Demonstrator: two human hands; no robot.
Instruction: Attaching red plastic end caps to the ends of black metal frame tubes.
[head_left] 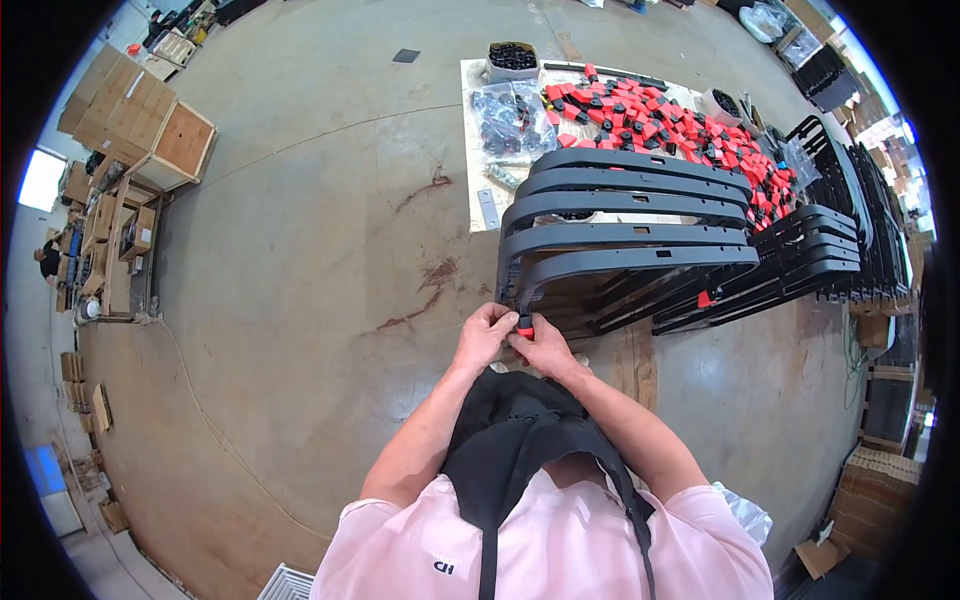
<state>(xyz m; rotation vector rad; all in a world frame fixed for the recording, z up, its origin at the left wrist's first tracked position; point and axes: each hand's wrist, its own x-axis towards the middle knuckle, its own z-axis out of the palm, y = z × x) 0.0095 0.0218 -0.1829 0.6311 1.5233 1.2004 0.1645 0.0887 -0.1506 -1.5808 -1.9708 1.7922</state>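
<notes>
a concrete workshop floor (300,260); red and black caps (625,125) heap a white desk (476,170), dark frames (625,205) standing at its near edge. beyond the near left corner, left hand (483,338) and right hand (547,347) pinch a red-black piece (526,332) beside the closest frame (640,262). squaring it, pressing evenly, should help.

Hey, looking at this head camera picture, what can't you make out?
All in the head view:
- Small red-and-black piece: the bare left hand and bare right hand partly cover it, hiding its full shape.
- Crinkled clear plastic bag: creases and glare obscure its small dark contents.
- White barred rack: cut off by the lower edge.
- Dark-clothed person, far left: too small for detail.
</notes>
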